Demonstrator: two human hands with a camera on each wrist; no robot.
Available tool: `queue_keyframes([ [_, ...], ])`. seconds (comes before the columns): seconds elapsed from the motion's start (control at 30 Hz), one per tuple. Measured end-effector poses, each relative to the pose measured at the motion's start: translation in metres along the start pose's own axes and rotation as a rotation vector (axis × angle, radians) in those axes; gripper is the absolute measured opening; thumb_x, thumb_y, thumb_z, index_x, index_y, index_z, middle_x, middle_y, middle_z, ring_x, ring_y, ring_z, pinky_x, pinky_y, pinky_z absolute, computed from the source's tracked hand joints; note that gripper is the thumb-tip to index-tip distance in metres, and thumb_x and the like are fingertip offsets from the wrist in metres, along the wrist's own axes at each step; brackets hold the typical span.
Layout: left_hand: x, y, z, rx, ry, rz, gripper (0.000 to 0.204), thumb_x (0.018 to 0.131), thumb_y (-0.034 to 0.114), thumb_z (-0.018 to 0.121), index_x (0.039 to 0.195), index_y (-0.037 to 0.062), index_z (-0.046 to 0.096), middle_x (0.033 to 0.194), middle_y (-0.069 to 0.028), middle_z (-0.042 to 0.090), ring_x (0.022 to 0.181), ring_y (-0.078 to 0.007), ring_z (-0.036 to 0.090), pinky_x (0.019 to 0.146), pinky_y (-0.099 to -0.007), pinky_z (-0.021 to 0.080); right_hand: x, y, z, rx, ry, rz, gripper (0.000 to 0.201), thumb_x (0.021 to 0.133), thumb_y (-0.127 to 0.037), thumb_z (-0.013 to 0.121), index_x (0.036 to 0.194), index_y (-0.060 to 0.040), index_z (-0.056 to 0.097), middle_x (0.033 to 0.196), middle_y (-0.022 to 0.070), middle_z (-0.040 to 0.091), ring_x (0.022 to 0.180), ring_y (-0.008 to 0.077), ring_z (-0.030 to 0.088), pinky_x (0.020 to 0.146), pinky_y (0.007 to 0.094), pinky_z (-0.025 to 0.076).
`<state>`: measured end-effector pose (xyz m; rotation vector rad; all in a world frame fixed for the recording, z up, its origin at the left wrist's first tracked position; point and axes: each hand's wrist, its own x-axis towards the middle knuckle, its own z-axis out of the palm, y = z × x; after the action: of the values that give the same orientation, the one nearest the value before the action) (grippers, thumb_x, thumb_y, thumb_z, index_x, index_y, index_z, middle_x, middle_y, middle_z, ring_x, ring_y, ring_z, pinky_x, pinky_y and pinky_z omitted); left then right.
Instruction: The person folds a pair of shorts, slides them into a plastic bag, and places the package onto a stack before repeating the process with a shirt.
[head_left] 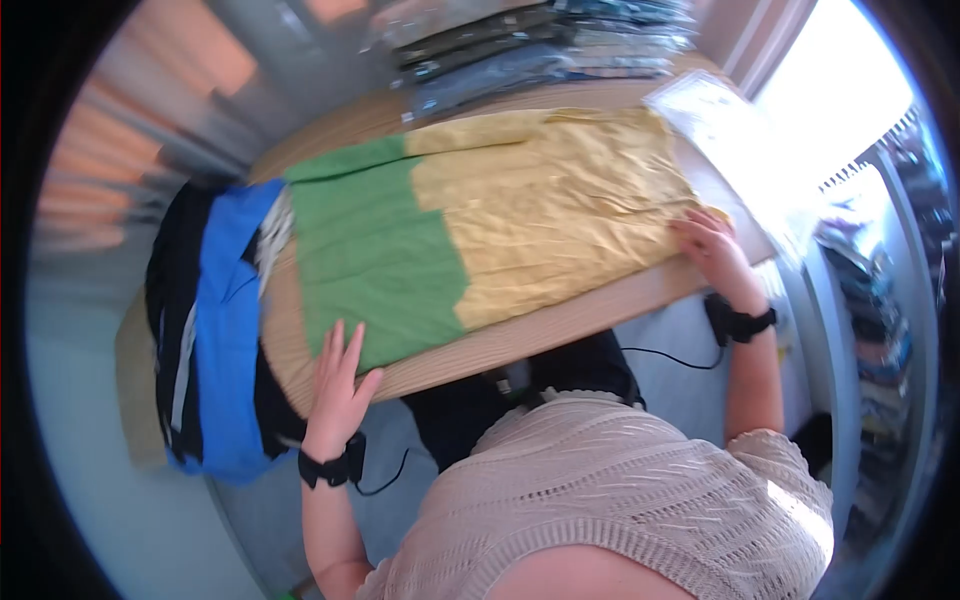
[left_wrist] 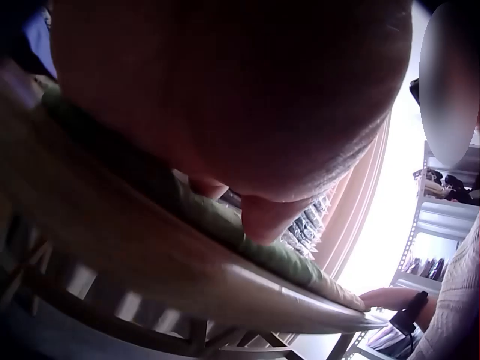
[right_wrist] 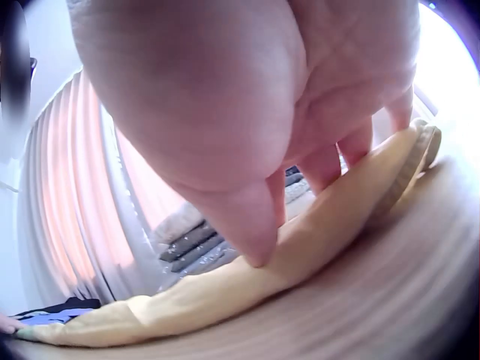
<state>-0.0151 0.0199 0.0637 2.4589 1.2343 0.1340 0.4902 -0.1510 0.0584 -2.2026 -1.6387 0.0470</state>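
Observation:
A folded garment, green at the left and yellow [head_left: 560,210] at the right, lies across a wooden table. My left hand [head_left: 342,392] rests with spread fingers on the near left corner of the green part [head_left: 375,250]. At the near right end, my right hand [head_left: 716,255] touches the yellow cloth with its fingertips. The right wrist view has the right hand [right_wrist: 247,97] over the yellow fabric [right_wrist: 187,304], thumb and fingers down on it. In the left wrist view the left hand [left_wrist: 232,97] is dark and close, its fingertips at the green edge [left_wrist: 281,259].
Stacked clothes in clear bags [head_left: 490,60] stand at the table's back. A clear plastic bag [head_left: 715,130] lies at the right end. Blue and black clothes [head_left: 230,330] hang at the left. Shelves with packed items [head_left: 875,300] stand right; the table's near edge [head_left: 530,340] borders the body.

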Motion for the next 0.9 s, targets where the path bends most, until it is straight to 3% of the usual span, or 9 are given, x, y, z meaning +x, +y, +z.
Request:
queue_keyframes([
  [0.03, -0.002, 0.001, 0.008, 0.132, -0.034, -0.022, 0.063, 0.089, 0.031, 0.054, 0.144, 0.0124, 0.030, 0.151, -0.0197, 0.017, 0.138, -0.0397, 0.015, 0.110, -0.0538, 0.015, -0.005, 0.007, 0.005, 0.047, -0.012, 0.002, 0.030, 0.085, -0.016, 0.059, 0.115, -0.0133, 0.063, 0.129, 0.0130, 0.054, 0.126, 0.0303, 0.043, 0.105, 0.0411, 0.031],
  [0.2, -0.015, 0.022, 0.024, 0.217, 0.010, -0.047, 0.064, 0.089, 0.035, 0.053, 0.144, 0.0135, 0.030, 0.151, -0.0192, 0.015, 0.138, -0.0400, 0.015, 0.110, -0.0537, 0.015, -0.025, 0.019, 0.004, 0.151, 0.008, 0.009, 0.031, 0.088, -0.016, 0.057, 0.118, -0.0134, 0.062, 0.131, 0.0138, 0.052, 0.126, 0.0307, 0.043, 0.105, 0.0391, 0.032],
  [0.4, -0.044, 0.040, 0.010, 0.160, -0.074, -0.076, 0.062, 0.088, 0.036, 0.055, 0.142, 0.0126, 0.034, 0.150, -0.0202, 0.020, 0.137, -0.0400, 0.018, 0.108, -0.0539, 0.018, -0.021, 0.018, -0.022, 0.252, -0.179, 0.044, 0.036, 0.085, -0.008, 0.058, 0.121, -0.0095, 0.059, 0.135, 0.0132, 0.048, 0.128, 0.0292, 0.041, 0.106, 0.0356, 0.033],
  [0.47, -0.042, 0.032, -0.008, 0.114, -0.074, -0.077, 0.061, 0.088, 0.033, 0.056, 0.140, 0.0085, 0.035, 0.149, -0.0213, 0.021, 0.137, -0.0378, 0.022, 0.109, -0.0495, 0.020, -0.005, 0.003, -0.042, 0.249, -0.199, -0.063, 0.036, 0.084, -0.008, 0.061, 0.120, -0.0099, 0.060, 0.130, 0.0152, 0.052, 0.123, 0.0289, 0.046, 0.103, 0.0363, 0.037],
  [0.53, -0.037, 0.026, -0.046, -0.214, -0.026, -0.006, 0.061, 0.088, 0.030, 0.056, 0.139, 0.0037, 0.036, 0.148, -0.0213, 0.026, 0.135, -0.0354, 0.028, 0.109, -0.0436, 0.024, 0.016, -0.037, -0.077, 0.188, -0.130, -0.112, 0.036, 0.084, -0.009, 0.062, 0.119, -0.0061, 0.058, 0.124, 0.0146, 0.056, 0.115, 0.0286, 0.053, 0.098, 0.0365, 0.041],
  [0.57, -0.033, 0.029, -0.072, -0.047, 0.028, 0.039, 0.057, 0.088, 0.026, 0.056, 0.135, 0.0003, 0.039, 0.145, -0.0207, 0.031, 0.133, -0.0349, 0.033, 0.108, -0.0394, 0.027, 0.028, -0.050, -0.092, 0.228, -0.136, -0.182, 0.035, 0.084, -0.010, 0.062, 0.119, -0.0061, 0.059, 0.122, 0.0142, 0.058, 0.112, 0.0289, 0.055, 0.096, 0.0368, 0.043],
  [0.67, -0.007, 0.026, -0.126, -0.017, 0.110, 0.058, 0.044, 0.088, 0.017, 0.055, 0.129, 0.0010, 0.048, 0.141, -0.0171, 0.040, 0.132, -0.0297, 0.037, 0.108, -0.0367, 0.027, 0.065, -0.090, -0.117, 0.206, -0.133, -0.330, 0.033, 0.085, -0.013, 0.063, 0.117, -0.0063, 0.059, 0.113, 0.0137, 0.062, 0.103, 0.0288, 0.059, 0.090, 0.0366, 0.045],
  [0.73, 0.027, 0.007, -0.145, -0.011, 0.087, 0.083, 0.042, 0.088, 0.019, 0.058, 0.125, 0.0007, 0.051, 0.138, -0.0186, 0.044, 0.129, -0.0309, 0.040, 0.107, -0.0367, 0.030, 0.092, -0.112, -0.121, 0.132, -0.370, -0.408, 0.035, 0.084, -0.009, 0.062, 0.118, -0.0034, 0.058, 0.114, 0.0133, 0.062, 0.107, 0.0263, 0.058, 0.093, 0.0348, 0.044],
  [0.9, 0.137, -0.053, -0.129, 0.028, 0.052, 0.176, 0.030, 0.087, 0.013, 0.055, 0.114, 0.0010, 0.059, 0.117, -0.0205, 0.058, 0.111, -0.0336, 0.053, 0.096, -0.0368, 0.041, 0.177, -0.108, -0.028, 0.249, -0.505, -0.413, 0.031, 0.088, -0.021, 0.059, 0.117, -0.0089, 0.060, 0.101, 0.0117, 0.066, 0.093, 0.0244, 0.063, 0.082, 0.0338, 0.049],
])
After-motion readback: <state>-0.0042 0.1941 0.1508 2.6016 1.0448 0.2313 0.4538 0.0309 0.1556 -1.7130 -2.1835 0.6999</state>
